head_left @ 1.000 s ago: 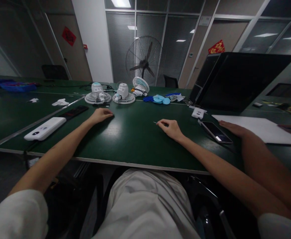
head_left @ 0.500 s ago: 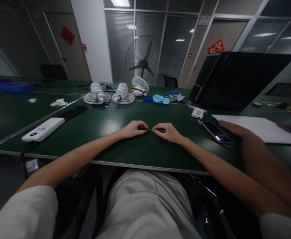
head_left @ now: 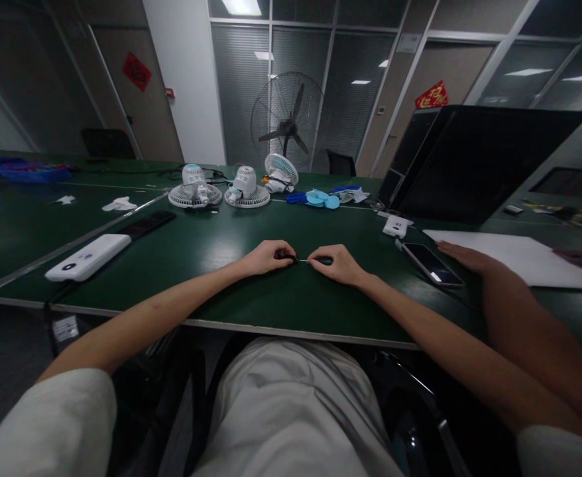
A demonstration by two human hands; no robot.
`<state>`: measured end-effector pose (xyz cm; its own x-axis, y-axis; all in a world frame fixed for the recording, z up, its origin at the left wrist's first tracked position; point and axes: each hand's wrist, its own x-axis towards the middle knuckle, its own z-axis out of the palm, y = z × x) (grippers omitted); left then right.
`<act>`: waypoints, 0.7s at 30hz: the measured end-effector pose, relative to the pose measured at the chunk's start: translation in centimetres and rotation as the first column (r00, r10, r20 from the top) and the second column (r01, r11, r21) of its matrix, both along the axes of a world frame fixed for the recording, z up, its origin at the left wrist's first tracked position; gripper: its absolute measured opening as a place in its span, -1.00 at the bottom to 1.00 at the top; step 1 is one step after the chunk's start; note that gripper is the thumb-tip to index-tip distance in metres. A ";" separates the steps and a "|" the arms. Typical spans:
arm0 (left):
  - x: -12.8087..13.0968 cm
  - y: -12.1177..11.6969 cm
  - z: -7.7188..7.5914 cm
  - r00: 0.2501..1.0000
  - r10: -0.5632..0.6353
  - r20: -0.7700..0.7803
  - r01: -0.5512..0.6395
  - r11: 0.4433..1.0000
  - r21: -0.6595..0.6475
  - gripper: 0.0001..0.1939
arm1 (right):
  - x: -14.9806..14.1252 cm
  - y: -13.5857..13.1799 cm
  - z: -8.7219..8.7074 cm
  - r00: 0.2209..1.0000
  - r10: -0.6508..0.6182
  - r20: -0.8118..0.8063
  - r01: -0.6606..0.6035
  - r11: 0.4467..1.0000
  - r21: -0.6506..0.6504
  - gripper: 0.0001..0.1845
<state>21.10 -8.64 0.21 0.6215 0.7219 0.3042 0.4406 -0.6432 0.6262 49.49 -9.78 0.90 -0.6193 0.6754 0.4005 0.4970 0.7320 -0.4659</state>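
Left hand [head_left: 270, 257] pinched, contents unclear; right hand [head_left: 338, 264] grips thin metallic piece [head_left: 303, 260] between both sets of fingertips, over green table [head_left: 251, 305]; white fans [head_left: 245, 180] beyond.

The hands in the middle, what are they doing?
At the green table, the person's right hand pinches a thin shiny thing, too small to name. Its end reaches toward the left hand, close by. Small white fans are farther back. Another person's hand lies by a white sheet on the right.
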 end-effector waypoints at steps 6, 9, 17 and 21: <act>0.0 -0.1 0.1 1.000 -0.007 -0.007 0.007 1.000 0.012 -0.72 | 0.1 0.2 -0.2 0.999 0.026 -0.025 -0.026 0.999 0.021 -0.80; 0.0 0.1 -0.1 1.000 -0.007 -0.013 0.008 1.000 0.024 -0.71 | 0.2 0.3 -0.2 1.000 0.028 -0.008 -0.028 0.999 0.016 -0.80; 0.1 0.2 -0.3 0.999 0.035 -0.025 -0.034 0.999 0.042 -0.72 | -0.5 -0.5 0.0 0.990 0.138 0.016 -0.139 0.989 0.051 -0.82; 0.1 -0.5 0.0 0.999 0.022 -0.024 -0.020 0.997 0.078 -0.73 | -0.5 -0.6 0.0 0.997 0.063 -0.039 -0.061 0.996 0.065 -0.81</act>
